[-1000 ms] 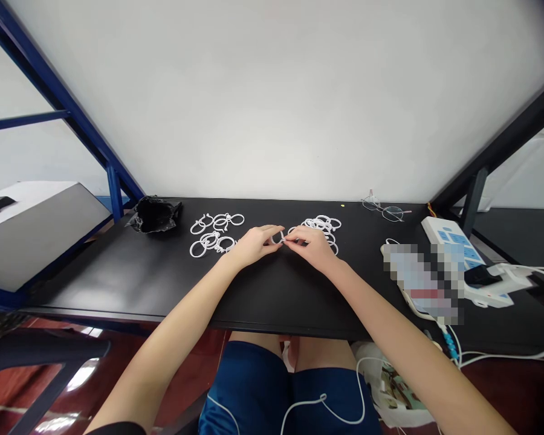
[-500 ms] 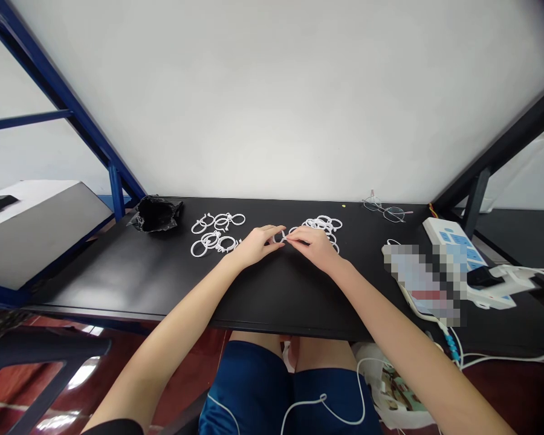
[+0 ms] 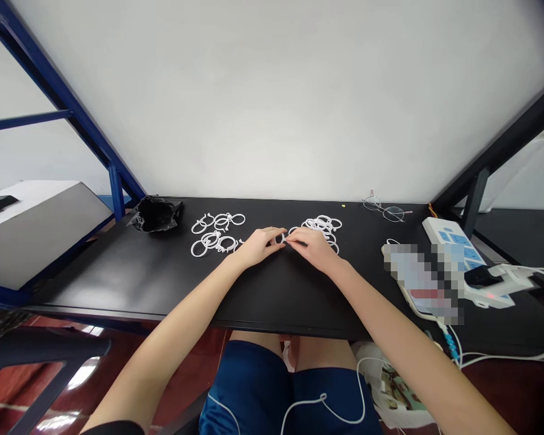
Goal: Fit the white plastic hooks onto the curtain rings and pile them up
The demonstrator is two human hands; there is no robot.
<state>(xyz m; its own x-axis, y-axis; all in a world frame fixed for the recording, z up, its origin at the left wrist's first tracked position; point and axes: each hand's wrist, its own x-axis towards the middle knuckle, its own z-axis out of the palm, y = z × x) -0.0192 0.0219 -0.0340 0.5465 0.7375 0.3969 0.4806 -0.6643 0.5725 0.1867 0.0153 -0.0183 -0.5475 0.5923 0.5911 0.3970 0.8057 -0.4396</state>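
Note:
Between my fingertips, above the middle of the black table, is a small white ring, partly covered by the fingers. My left hand has its thumb and fingers curved around the ring's left side, gripping it. On the other side, my right hand pinches the ring's right edge between thumb and fingertips. A group of several white rings with small knobs lies left of my left hand. Another pile of white rings lies just behind my right hand, which hides some of it.
A crumpled black plastic bag stands open at the back left. To the right are eyeglasses, a phone on a cable, and a white power strip with a plugged-in charger. A blue frame rises on the left.
The ring between my hands shows less of its loop than before. Both hands have stayed in nearly the same place, and the ring piles look unchanged.

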